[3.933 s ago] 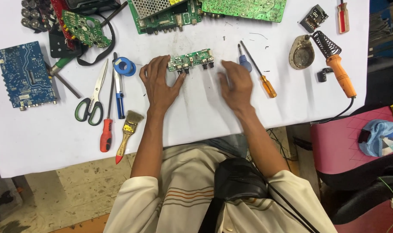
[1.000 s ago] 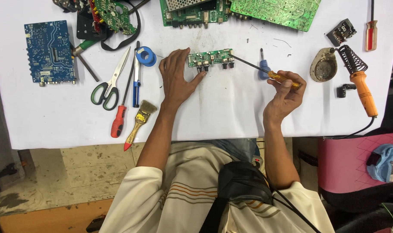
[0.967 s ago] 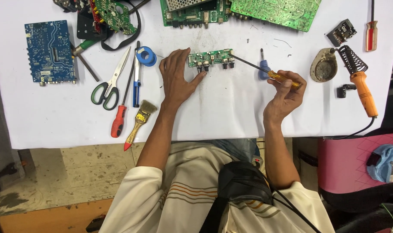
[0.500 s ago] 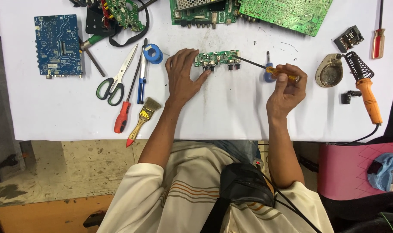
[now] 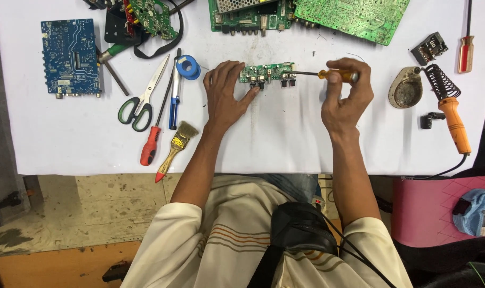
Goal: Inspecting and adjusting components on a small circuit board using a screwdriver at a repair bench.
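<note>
pinning the small green board (image 5: 266,73) flat, the left hand (image 5: 225,96) is steadying it; the right hand (image 5: 345,96), closed around the orange screwdriver (image 5: 322,74), is needing its tip square on the board's right end.

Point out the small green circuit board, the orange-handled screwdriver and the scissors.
small green circuit board (image 5: 266,72), head view, board's middle.
orange-handled screwdriver (image 5: 323,74), head view, handle's front end.
scissors (image 5: 141,101), head view, near the pivot.
</note>
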